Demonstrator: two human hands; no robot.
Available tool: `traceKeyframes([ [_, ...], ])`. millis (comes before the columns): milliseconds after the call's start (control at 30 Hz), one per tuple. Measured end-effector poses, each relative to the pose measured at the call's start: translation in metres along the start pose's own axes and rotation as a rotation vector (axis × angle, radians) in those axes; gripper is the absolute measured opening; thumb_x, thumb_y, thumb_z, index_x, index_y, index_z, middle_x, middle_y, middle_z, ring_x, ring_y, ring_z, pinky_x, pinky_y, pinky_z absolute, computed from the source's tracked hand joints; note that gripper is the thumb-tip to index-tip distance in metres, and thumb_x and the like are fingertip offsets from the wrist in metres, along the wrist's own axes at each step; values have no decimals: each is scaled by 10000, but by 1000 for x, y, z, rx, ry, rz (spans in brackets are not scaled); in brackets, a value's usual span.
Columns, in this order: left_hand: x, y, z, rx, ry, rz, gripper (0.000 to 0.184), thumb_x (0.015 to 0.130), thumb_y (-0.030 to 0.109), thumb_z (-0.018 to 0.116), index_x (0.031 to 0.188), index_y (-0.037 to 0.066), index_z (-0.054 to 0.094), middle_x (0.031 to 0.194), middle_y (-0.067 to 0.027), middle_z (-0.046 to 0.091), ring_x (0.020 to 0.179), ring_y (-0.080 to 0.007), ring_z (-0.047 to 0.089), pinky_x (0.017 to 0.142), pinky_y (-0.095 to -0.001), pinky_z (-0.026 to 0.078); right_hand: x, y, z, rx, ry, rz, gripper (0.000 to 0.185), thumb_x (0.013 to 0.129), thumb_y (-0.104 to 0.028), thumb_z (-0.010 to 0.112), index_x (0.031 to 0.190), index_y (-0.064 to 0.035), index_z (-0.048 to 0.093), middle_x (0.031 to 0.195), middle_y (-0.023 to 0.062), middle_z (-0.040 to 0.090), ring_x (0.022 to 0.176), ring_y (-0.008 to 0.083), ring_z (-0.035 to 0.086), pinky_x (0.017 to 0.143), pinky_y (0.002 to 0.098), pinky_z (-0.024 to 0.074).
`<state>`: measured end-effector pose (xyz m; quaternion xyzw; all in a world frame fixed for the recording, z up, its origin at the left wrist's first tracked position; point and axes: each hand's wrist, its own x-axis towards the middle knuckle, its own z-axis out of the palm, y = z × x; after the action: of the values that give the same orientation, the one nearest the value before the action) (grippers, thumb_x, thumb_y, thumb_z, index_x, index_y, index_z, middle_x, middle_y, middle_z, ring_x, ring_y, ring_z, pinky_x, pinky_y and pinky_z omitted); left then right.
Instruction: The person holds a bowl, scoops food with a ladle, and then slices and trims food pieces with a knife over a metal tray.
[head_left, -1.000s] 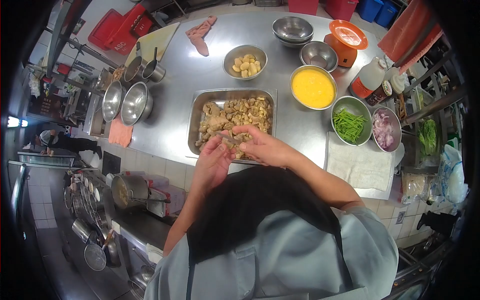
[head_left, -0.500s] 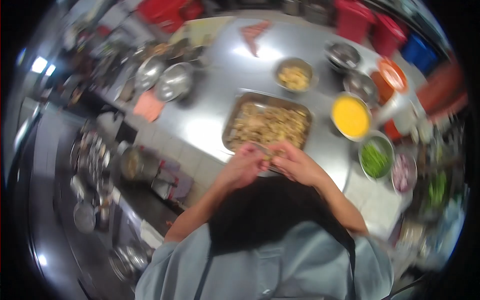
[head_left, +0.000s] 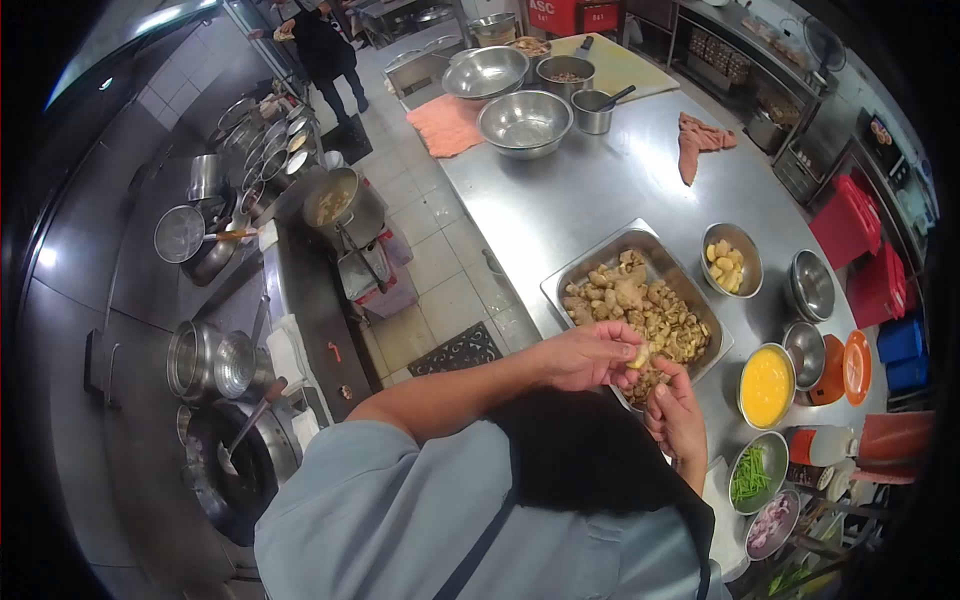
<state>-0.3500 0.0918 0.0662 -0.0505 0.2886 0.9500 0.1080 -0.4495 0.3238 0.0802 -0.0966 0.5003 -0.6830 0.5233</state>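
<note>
My left hand [head_left: 600, 357] pinches a small pale-yellow piece of ginger [head_left: 639, 356] between thumb and fingertips. Close beside it, lower and to the right, my right hand [head_left: 677, 415] has its fingers curled; whatever is in them, if anything, I cannot make out. Both hands are over the near edge of a rectangular steel tray [head_left: 560, 293], which is full of knobbly brown-yellow ginger pieces [head_left: 640, 295]. A steel bowl [head_left: 755, 262] beyond the tray contains paler yellow chunks [head_left: 724, 265].
Right of the tray stand a bowl of yellow liquid [head_left: 767, 388], cut green vegetables [head_left: 748, 475] and sliced purplish onion [head_left: 773, 522]. Steel bowls [head_left: 525, 125] and a cutting board [head_left: 630, 68] occupy the table's far end. A stove with a wok [head_left: 235, 480] is left; a person [head_left: 325, 60] stands beyond.
The view has swung left, so the table and tray appear farther right. My hands, close together before, are now slightly apart, with the pale-yellow piece visible in my left fingers.
</note>
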Motion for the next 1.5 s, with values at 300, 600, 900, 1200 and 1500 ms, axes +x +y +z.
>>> traceKeyframes([
  [300, -1, 0, -4, 157, 92, 103, 321, 1008, 83, 687, 1308, 46, 582, 1103, -62, 634, 949, -187, 651, 833, -322, 540, 13, -4, -5, 138, 7, 9, 352, 1092, -221, 555, 1422, -108, 505, 732, -36, 430, 517, 56, 341, 437, 212, 263],
  [600, 3, 6, -3, 165, 187, 212, 325, 996, 39, 665, 1300, 55, 552, 1221, -143, 661, 1034, -265, 678, 911, -394, 564, 10, -12, 11, -433, 126, -184, 397, 1097, -273, 542, 1465, -126, 555, 825, -77, 454, 716, 42, 418, 622, 211, 360],
  [900, 4, 6, 12, 286, 226, 227, 361, 972, -28, 666, 1295, 58, 531, 1200, -103, 639, 1060, -221, 654, 923, -387, 547, 2, -17, 36, -508, 89, -248, 490, 1079, -282, 568, 1509, -75, 454, 939, 60, 631, 857, 145, 579, 771, 310, 478],
  [1200, 3, 4, 24, 604, 326, 250, 411, 926, -80, 646, 1290, 36, 493, 1160, -93, 620, 1056, -172, 635, 938, -331, 532, 7, -13, 39, -530, 94, -293, 510, 1056, -263, 611, 1473, -18, 448, 975, 107, 666, 903, 194, 626, 835, 349, 499],
  [1500, -1, 4, 35, 750, 336, 274, 419, 911, -110, 604, 1276, 25, 449, 1180, -117, 604, 1096, -180, 626, 941, -329, 538, 13, -3, 38, -531, 110, -333, 497, 1047, -279, 631, 1428, 2, 481, 961, 102, 662, 896, 183, 623, 815, 344, 499],
])
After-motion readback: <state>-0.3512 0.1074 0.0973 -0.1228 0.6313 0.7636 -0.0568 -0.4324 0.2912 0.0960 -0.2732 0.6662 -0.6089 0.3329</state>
